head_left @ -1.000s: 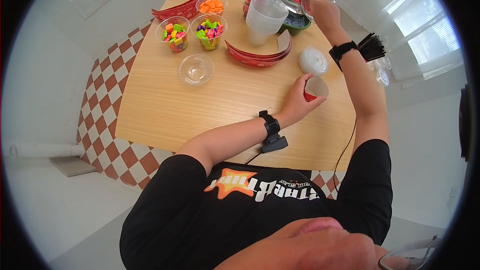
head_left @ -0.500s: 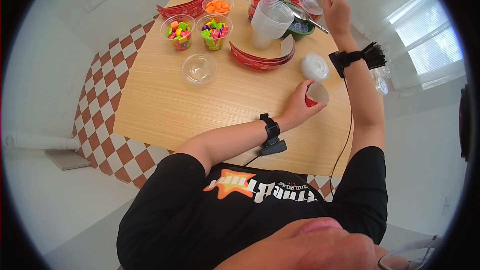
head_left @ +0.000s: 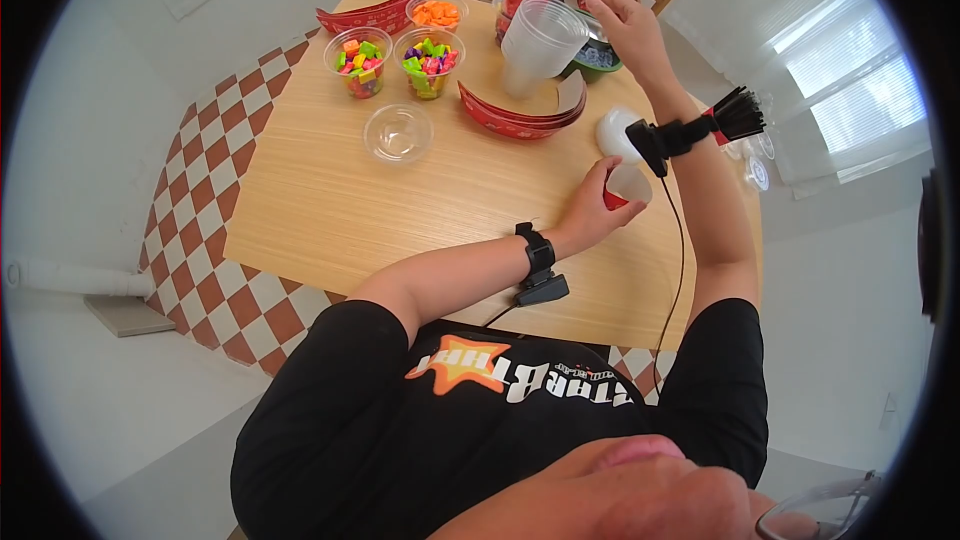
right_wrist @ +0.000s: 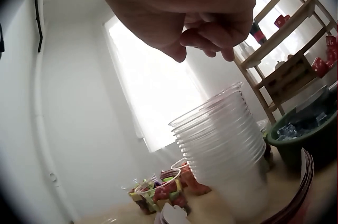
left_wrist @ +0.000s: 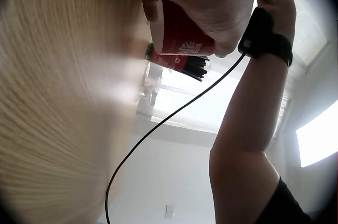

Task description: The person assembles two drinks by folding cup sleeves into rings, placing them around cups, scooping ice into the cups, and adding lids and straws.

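Note:
My left hand (head_left: 588, 212) grips a red paper cup sleeve (head_left: 612, 201) with a pale inside, low over the right part of the table. White printing shows on the sleeve's outside in the left wrist view. My right hand (head_left: 635, 35) is raised at the back right, beside a tall stack of clear plastic cups (head_left: 540, 38). In the right wrist view its fingers are loosely bent above the stack (right_wrist: 219, 145), with nothing between them. Between the hands sits a pile of round clear lids (head_left: 613, 133), partly behind the right wrist camera.
Curved red sleeves (head_left: 520, 125) lie before the stack. Cups of colourful candy (head_left: 428, 65) and orange pieces (head_left: 437, 13) stand at the back left, near an upturned-looking clear dish (head_left: 398, 134). A green bowl (head_left: 592, 62) and black straws (head_left: 740, 115) are on the right.
My right hand held up a clear plastic cup; now it is without it and has come left and lower, toward the cup stack. The left hand keeps its grip on the sleeve.

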### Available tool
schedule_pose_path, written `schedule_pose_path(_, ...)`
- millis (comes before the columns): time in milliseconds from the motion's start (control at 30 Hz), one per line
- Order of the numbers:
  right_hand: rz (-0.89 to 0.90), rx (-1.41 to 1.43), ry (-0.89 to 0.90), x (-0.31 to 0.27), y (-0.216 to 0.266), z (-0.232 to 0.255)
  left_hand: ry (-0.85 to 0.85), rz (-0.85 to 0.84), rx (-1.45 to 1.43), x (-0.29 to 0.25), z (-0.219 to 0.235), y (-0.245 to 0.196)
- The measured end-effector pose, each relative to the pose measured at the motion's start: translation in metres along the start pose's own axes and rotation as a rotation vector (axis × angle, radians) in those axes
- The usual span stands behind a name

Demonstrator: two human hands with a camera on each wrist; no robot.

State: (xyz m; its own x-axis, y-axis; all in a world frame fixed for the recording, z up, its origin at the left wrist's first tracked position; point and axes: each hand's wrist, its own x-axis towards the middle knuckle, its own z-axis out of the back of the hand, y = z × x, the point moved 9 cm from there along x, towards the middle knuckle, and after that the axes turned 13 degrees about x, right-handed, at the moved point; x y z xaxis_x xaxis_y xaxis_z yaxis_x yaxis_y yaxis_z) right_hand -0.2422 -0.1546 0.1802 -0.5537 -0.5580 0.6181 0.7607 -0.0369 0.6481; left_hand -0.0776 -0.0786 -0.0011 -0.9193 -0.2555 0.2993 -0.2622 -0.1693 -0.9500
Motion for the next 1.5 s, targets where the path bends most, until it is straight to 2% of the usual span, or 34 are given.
schedule_pose_path(67,-0.122,0.001,0.124,-0.022,0.003,0.013,0.015,0.024,-0.042,0.001,-0.001,0.001)
schedule_pose_path(100,-0.126,-0.003,0.12,-0.035,0.013,0.024,0.021,0.025,-0.045,0.001,-0.001,0.001)
schedule_pose_path(167,-0.385,-0.017,0.23,-0.074,0.009,0.037,0.005,0.007,-0.117,0.0,-0.001,0.0)
schedule_pose_path(200,-0.396,-0.022,0.221,-0.092,0.004,0.048,0.018,0.01,-0.122,-0.001,-0.002,0.0)
schedule_pose_path(267,-0.395,-0.068,0.414,-0.137,-0.013,0.048,0.017,-0.046,-0.173,-0.001,0.0,-0.007)
schedule_pose_path(333,-0.544,0.076,0.482,-0.18,-0.012,0.047,0.053,-0.085,-0.204,-0.004,-0.001,-0.014)
schedule_pose_path(400,-0.619,0.129,0.491,-0.209,-0.009,0.051,0.081,-0.191,-0.243,-0.006,-0.003,-0.025)
schedule_pose_path(467,-0.942,0.391,0.38,-0.245,-0.017,0.058,0.151,-0.21,-0.228,-0.008,-0.008,-0.023)
schedule_pose_path(600,-0.926,0.538,0.266,-0.27,0.008,0.069,0.26,-0.328,-0.144,-0.02,-0.006,-0.055)
schedule_pose_path(667,-0.579,0.526,0.205,-0.263,0.041,0.079,0.25,-0.441,-0.133,-0.026,-0.003,-0.074)
schedule_pose_path(700,-0.577,0.533,0.2,-0.271,0.047,0.08,0.256,-0.44,-0.126,-0.028,-0.001,-0.08)
schedule_pose_path(767,-0.401,0.486,0.125,-0.276,0.07,0.093,0.309,-0.424,0.131,-0.032,0.001,-0.093)
schedule_pose_path(800,-0.403,0.494,0.12,-0.281,0.076,0.096,0.314,-0.419,0.138,-0.036,0.006,-0.101)
schedule_pose_path(867,-0.34,0.431,0.148,-0.286,0.092,0.1,0.332,-0.511,0.281,-0.048,0.011,-0.121)
schedule_pose_path(967,-0.325,0.535,0.172,-0.294,0.108,0.092,0.344,-0.55,0.299,-0.059,0.017,-0.134)
schedule_pose_path(1200,-0.323,0.566,0.188,-0.305,0.139,0.08,0.409,-0.614,0.405,-0.082,0.027,-0.151)
schedule_pose_path(1267,-0.263,0.388,0.201,-0.305,0.149,0.079,0.418,-0.623,0.505,-0.086,0.026,-0.15)
schedule_pose_path(1500,-0.32,0.542,0.219,-0.313,0.147,0.075,0.487,-0.71,0.702,-0.102,0.029,-0.158)
